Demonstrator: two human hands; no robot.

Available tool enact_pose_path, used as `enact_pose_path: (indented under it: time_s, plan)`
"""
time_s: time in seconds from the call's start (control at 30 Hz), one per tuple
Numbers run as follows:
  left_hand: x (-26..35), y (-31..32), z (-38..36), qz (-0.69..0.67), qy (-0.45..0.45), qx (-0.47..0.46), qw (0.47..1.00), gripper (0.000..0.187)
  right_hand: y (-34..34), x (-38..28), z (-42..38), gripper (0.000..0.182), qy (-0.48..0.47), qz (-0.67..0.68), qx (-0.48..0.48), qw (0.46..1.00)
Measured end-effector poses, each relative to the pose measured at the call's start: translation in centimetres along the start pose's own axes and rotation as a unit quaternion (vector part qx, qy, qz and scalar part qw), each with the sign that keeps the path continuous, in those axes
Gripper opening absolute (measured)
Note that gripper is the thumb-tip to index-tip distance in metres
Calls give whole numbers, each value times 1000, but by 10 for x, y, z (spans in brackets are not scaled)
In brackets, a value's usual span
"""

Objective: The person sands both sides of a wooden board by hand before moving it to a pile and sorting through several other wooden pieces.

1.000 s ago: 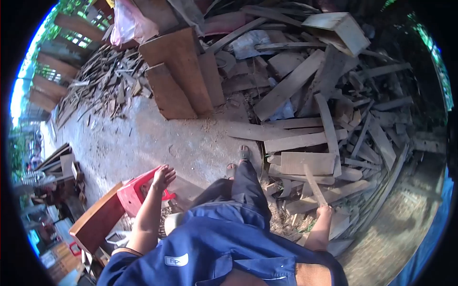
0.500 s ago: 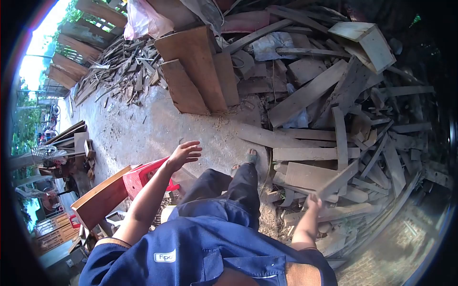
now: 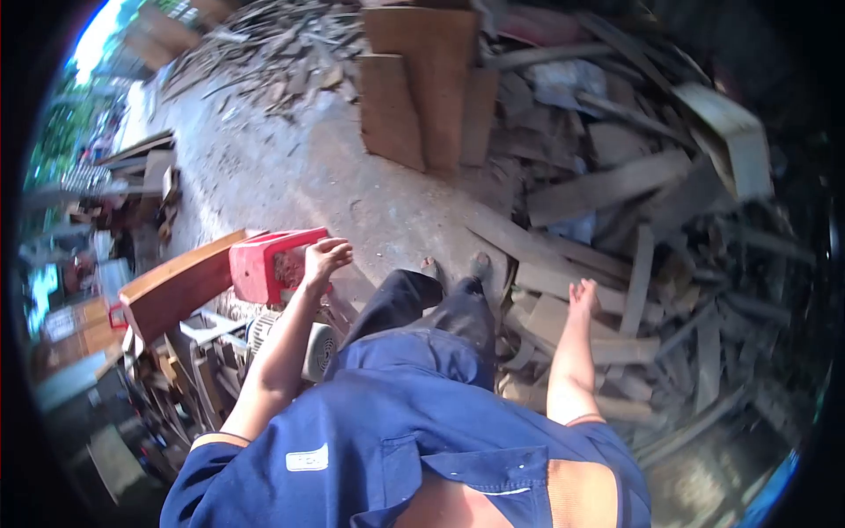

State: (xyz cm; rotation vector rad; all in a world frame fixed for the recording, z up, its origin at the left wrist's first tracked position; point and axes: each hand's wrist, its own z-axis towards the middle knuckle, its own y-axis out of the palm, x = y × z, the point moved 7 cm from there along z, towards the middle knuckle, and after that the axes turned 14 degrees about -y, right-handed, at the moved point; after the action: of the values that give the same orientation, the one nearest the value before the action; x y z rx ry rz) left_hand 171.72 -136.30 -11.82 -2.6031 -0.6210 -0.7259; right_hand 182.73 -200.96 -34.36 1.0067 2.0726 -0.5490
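My left hand (image 3: 327,260) hangs in the air beside a red plastic stool (image 3: 255,264), its fingers spread a little and nothing in them. On the other side, my right hand (image 3: 583,299) is raised over the scrap wood (image 3: 572,330); its fingers are parted and hold nothing. Behind the stool lies a long brown wooden box or drawer (image 3: 180,286). A grey round-grilled machine part (image 3: 320,350) shows below my left forearm.
Brown boards (image 3: 422,88) stand upright ahead. A pale open wooden box (image 3: 735,141) rests on the heap at the right. Small scraps (image 3: 290,62) cover the ground farther off. My feet are on the concrete floor (image 3: 352,194).
The view has shifted, and the boards and heap sit farther right. My right hand has come away from the wood piece it was touching. My left hand is now nearer the stool.
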Motion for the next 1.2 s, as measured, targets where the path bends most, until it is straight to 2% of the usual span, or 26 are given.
enact_pose_path:
  time_s: [0.1, 0.13, 0.17, 0.2, 0.23, 0.27, 0.3, 0.33, 0.37, 0.4, 0.47, 0.5, 0.53, 0.57, 0.6, 0.63, 0.67, 0.7, 0.77, 0.83, 0.87, 0.93, 1.0, 1.07, 1.1, 1.2]
  plan:
    - [1, -26, 4, -45, -19, 90, 995, 23, 56, -19, -19, 14, -51, -202, -35, 977]
    - [-4, -38, 12, -59, -33, 107, 992, 26, 72, -11, -5, 27, -72, -291, -73, 951]
    - [-6, -45, 16, -93, -7, 89, 992, 33, 89, -2, -11, 55, -140, -254, -79, 954]
    - [-8, -52, 22, -126, 25, 74, 989, 43, 105, 33, 30, 72, -165, -335, -216, 902]
    - [-7, -59, 27, -113, 121, 94, 982, 61, 117, 59, 67, 71, -339, -389, -194, 834]
    - [4, -62, 15, 43, 98, 132, 986, 52, 145, 73, 78, 57, -446, -437, -258, 737]
    - [-11, -85, 34, 216, 153, 204, 943, 31, 178, 76, 27, 32, -102, -259, -288, 916]
    - [-11, -93, 28, -63, 41, 108, 991, 18, 217, 54, -49, 6, -51, -128, -282, 949]
    - [-15, -108, 34, -81, 34, 162, 983, 26, 252, 51, -74, 15, -147, -241, -271, 920]
    - [-13, -126, 34, -95, 3, 237, 967, 29, 285, 63, -83, 18, -166, -302, -289, 893]
    - [-43, -164, 71, -141, -51, 212, 966, 24, 337, 113, -75, 12, -250, -494, -307, 774]
    - [-44, -178, 76, -206, 3, 221, 953, 38, 364, 116, -139, 31, -222, -274, -346, 870]
    - [-47, -191, 79, -256, 45, 219, 941, 56, 394, 123, -178, 32, -340, -414, -438, 722]
    - [-49, -212, 92, -131, 76, 224, 963, 77, 422, 132, -220, 34, -475, -500, -475, 546]
    - [-36, -235, 88, 77, 111, 260, 956, 74, 454, 192, -205, 25, -375, -491, -539, 572]
    - [-48, -254, 98, 23, 79, 230, 970, 72, 476, 159, -316, 27, -552, -607, -534, 204]
    - [-52, -267, 106, -38, 73, 163, 983, 61, 489, 121, -371, 24, -391, -487, -549, 556]
    - [-53, -271, 95, -122, -13, 137, 983, 55, 514, 134, -398, 24, -447, -485, -557, 505]
    - [-117, -302, 131, -275, -41, 62, 959, 52, 557, 159, -454, 25, -604, -463, -536, 365]
    - [-114, -305, 119, -166, -184, 102, 963, 46, 576, 187, -475, 20, -504, -472, -572, 443]
    - [-121, -309, 124, -163, -193, 79, 964, 45, 571, 182, -492, 20, -522, -368, -575, 512]
    - [-110, -315, 136, -120, -175, 49, 976, 44, 575, 189, -504, 19, -543, -363, -576, 492]
    - [-89, -310, 143, -117, -151, 51, 980, 43, 569, 203, -496, 16, -544, -410, -602, 417]
    - [-60, -297, 146, -165, -104, 24, 981, 44, 554, 218, -450, 17, -460, -515, -578, 435]
    - [-46, -289, 146, -136, -102, 25, 985, 45, 541, 209, -435, 27, -401, -594, -564, 411]
    - [-26, -268, 153, -102, -81, -19, 991, 47, 501, 196, -372, 41, -345, -671, -486, 440]
